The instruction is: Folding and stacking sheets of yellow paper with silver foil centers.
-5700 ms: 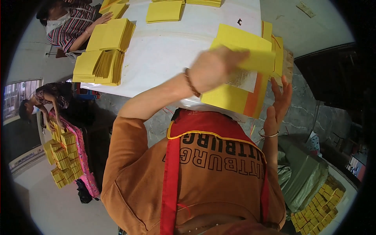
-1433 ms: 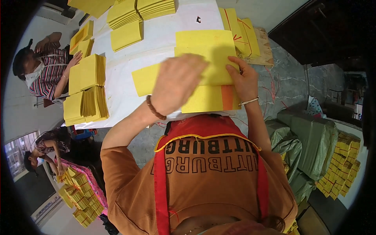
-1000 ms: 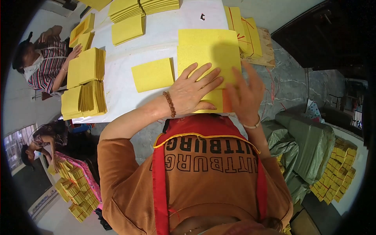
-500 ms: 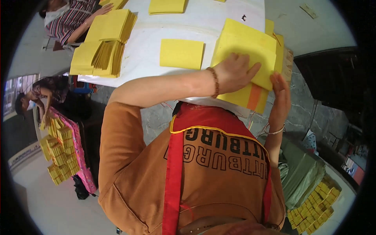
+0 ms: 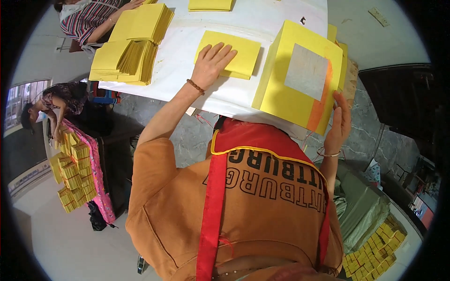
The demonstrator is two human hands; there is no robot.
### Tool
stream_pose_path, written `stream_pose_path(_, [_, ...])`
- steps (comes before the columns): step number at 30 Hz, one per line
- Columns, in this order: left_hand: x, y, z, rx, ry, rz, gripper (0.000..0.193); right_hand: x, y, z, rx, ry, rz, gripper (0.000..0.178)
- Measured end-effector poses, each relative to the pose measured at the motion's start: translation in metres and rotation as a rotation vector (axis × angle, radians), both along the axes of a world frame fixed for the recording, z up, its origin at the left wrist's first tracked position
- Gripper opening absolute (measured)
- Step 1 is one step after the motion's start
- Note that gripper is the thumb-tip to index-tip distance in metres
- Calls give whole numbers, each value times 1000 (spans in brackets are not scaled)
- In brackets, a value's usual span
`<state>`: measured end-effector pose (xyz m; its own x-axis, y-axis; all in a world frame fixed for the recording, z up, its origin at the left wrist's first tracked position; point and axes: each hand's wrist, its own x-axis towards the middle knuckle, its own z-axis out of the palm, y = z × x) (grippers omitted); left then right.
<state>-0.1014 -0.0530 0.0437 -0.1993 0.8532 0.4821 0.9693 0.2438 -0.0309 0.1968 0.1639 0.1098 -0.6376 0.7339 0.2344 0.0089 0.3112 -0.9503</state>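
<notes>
My left hand (image 5: pixel 213 64) lies with fingers spread on a folded yellow paper sheet (image 5: pixel 241 52) on the white table, and a second yellow edge shows below it. At the near right corner, a thick stack of yellow paper (image 5: pixel 297 100) bears a grey rectangle (image 5: pixel 305 70) and an orange strip (image 5: pixel 320 100) on its top sheet. Beside that stack's right edge is my right hand (image 5: pixel 341 117), its fingers loosely extended and nothing visible in them. Whether its fingertips touch the paper I cannot tell.
Piles of folded yellow paper (image 5: pixel 140 28) stand on the table's left, near a person in a striped top (image 5: pixel 86 21). Another yellow pile (image 5: pixel 211 4) lies at the far edge. Further left, a second person (image 5: pixel 61 103) handles yellow bundles (image 5: pixel 75 168). More bundles (image 5: pixel 375 246) sit lower right.
My left hand has moved left from the thick stack to the middle pile. The folded yellow sheet that covered the stack's top is gone from there, exposing the grey rectangle. My right hand stays beside the stack.
</notes>
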Motion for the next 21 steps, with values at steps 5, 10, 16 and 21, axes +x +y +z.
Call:
stream_pose_path(5, [-1, -3, -41, -137, 45, 44, 54, 0, -2, 3, 33, -98, -24, 31])
stream_pose_path(10, [3, -2, -57, -280, -120, 56, 57, -1, -3, 4, 138, -137, -21, 27])
stream_pose_path(16, [6, 1, -68, -537, -213, 134, 70, 2, -2, 3, 152, -107, -7, 24])
stream_pose_path(21, [2, 13, -38, -726, -500, 156, 73, 1, 4, 12, 459, -227, 9, 18])
